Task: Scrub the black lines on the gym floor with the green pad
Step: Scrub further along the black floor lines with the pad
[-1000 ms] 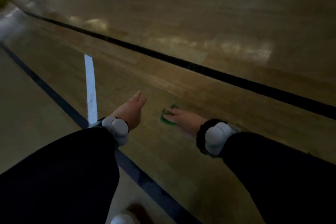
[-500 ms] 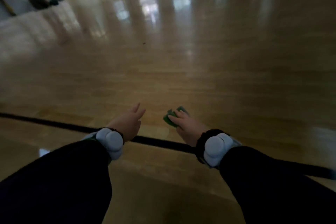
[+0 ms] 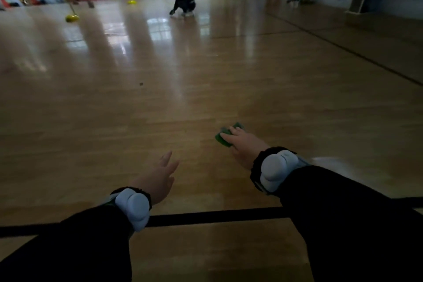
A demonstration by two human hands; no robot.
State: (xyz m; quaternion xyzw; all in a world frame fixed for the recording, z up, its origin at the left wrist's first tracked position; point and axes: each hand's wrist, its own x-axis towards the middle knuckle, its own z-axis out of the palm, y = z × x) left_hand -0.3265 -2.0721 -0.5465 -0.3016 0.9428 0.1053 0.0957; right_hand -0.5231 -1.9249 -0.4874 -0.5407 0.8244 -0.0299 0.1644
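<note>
The green pad lies on the wooden gym floor, beyond the black line that crosses the near part of the view from left to right. The right hand rests on top of the pad, and its grip holds the pad with the fingers bent over it. The left hand is apart from the pad, on the left side, with a wide grip: the fingers are straight and hold nothing. Both arms wear dark sleeves, and each wrist carries a white device. Another thin dark line runs diagonally on the right side. Far behind, a person in dark clothes crouches on the floor, and a yellow object stands to the left.
</note>
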